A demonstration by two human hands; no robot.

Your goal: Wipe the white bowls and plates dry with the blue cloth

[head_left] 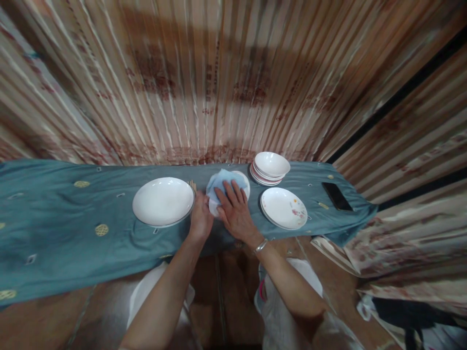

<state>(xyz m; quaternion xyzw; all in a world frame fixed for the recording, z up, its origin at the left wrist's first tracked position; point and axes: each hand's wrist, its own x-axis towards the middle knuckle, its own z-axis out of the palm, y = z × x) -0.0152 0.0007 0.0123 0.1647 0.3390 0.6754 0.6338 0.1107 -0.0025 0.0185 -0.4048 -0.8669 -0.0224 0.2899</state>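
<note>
Near the middle of the table, a white plate (245,181) is tipped a little, most of its face hidden under a light blue cloth (220,179). My left hand (201,218) is closed on the plate's left edge, its fingertips partly hidden. Pressed over the cloth on the plate is my right hand (234,208), with its fingers long and slightly apart. To the left of my left hand lies a large white oval plate (163,200). Right of my right hand are some stacked plates with a floral print (283,208).
A stack of white bowls (270,165) stands at the back, right of the hands. A black phone (337,196) lies near the right end of the teal tablecloth (73,228). Several thin sticks (192,185) show beside the oval plate. Pleated curtains (182,87) hang behind the table.
</note>
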